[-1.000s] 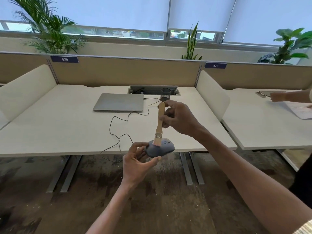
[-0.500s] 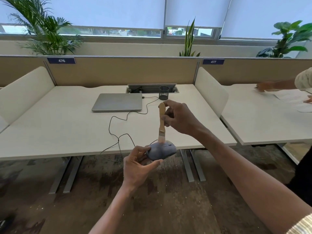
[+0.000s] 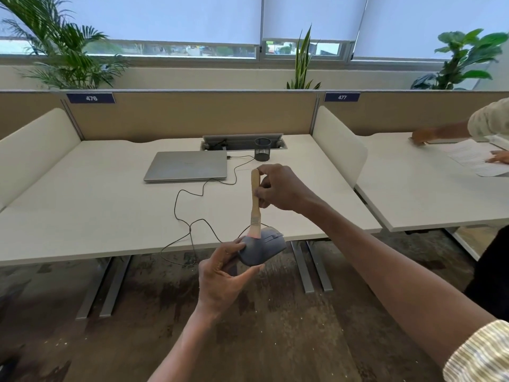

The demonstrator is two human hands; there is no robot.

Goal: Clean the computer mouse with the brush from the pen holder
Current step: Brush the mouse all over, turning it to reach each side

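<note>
The white desk (image 3: 96, 205) fills the middle of the frame, with your closed laptop (image 3: 187, 165) and the black mesh pen holder (image 3: 262, 149) toward its upper centre. Just below the desk's front edge, your left hand (image 3: 223, 277) grips the grey computer mouse (image 3: 263, 248) from beneath. Your right hand (image 3: 281, 188) pinches the wooden brush (image 3: 255, 201) upright, bristles touching the mouse's top.
</note>
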